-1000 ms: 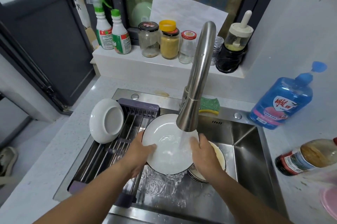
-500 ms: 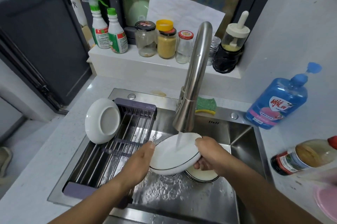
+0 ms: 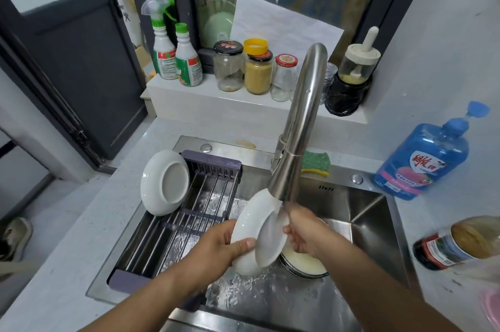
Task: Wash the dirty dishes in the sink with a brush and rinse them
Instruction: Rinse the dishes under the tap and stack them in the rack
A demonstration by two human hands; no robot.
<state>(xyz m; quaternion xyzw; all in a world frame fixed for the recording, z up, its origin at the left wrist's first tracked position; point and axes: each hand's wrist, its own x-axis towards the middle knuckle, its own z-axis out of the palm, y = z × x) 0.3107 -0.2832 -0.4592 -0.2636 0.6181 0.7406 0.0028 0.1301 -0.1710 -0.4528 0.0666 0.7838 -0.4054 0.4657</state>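
A white plate (image 3: 250, 226) stands tilted on edge under the steel tap (image 3: 297, 128), its underside facing me, with water running over it. My left hand (image 3: 216, 247) grips its left rim, thumb across the back. My right hand (image 3: 305, 231) holds the plate's right side, its fingers hidden behind the plate. Below them a dish with yellowish water (image 3: 303, 264) sits in the steel sink (image 3: 359, 220). A second white plate (image 3: 165, 183) leans upside down at the left end of the grey drying rack (image 3: 176, 226).
A green and yellow sponge (image 3: 316, 162) lies behind the tap. A blue soap bottle (image 3: 422, 158) and a brown sauce bottle (image 3: 460, 245) stand on the right counter. Jars (image 3: 257, 69) and spray bottles (image 3: 173, 55) line the back ledge.
The plate has turned from facing up under the stream to standing on edge with its underside toward me. Both hands shifted with it, slightly left.
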